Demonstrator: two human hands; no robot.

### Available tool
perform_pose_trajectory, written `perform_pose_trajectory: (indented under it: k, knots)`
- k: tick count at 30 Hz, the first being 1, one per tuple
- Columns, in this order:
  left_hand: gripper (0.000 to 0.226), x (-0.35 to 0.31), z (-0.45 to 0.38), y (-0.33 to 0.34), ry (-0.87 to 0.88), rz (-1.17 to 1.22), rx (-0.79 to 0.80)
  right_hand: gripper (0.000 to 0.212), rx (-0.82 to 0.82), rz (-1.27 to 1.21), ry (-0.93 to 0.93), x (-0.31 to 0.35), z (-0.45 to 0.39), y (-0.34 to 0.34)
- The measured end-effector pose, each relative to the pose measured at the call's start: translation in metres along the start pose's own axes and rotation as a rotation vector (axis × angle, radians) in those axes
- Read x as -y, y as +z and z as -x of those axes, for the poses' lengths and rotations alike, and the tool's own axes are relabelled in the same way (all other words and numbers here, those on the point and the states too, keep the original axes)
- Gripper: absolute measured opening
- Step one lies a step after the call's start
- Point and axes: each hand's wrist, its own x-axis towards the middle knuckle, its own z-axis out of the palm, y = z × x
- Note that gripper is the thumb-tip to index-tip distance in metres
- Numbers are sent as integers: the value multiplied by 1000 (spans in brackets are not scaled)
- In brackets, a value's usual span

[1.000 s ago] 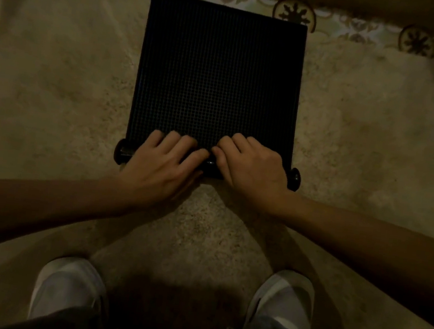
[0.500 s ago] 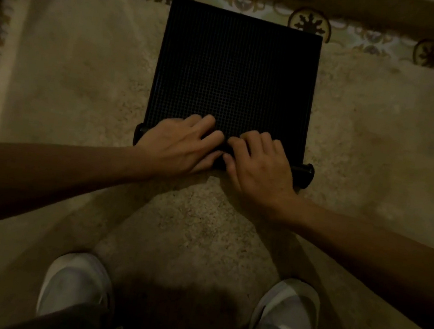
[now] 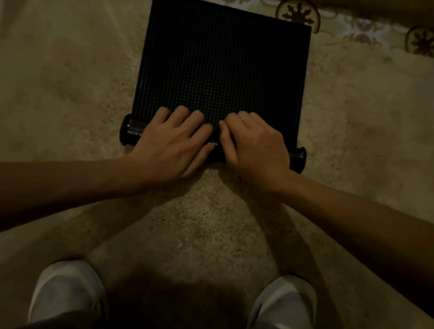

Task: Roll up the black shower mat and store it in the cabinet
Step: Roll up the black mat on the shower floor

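Black shower mat (image 3: 222, 66), rolled near edge under left hand (image 3: 170, 142) and right hand (image 3: 257, 147), each grip curled down over it.

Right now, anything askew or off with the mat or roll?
Nothing stands out. The black shower mat lies flat on the beige rug, its rolled near edge even under the left hand and right hand. No damage visible.
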Motion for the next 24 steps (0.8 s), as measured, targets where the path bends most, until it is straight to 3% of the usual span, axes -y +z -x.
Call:
perform_pose_trajectory:
  k: [7,15,19,24]
  knots:
    - [34,17,-19,0,77,92,-36,35,-83,146,-127,-3,-7,-3]
    - [30,23,-35,-5,-26,204,-42,39,-57,170,1,-5,16,0]
    - [30,23,-40,-6,-29,112,-69,51,4,219,45,-12,-11,-1]
    - [37,18,-33,-1,-126,45,-18,46,9,203,66,-17,-27,-2]
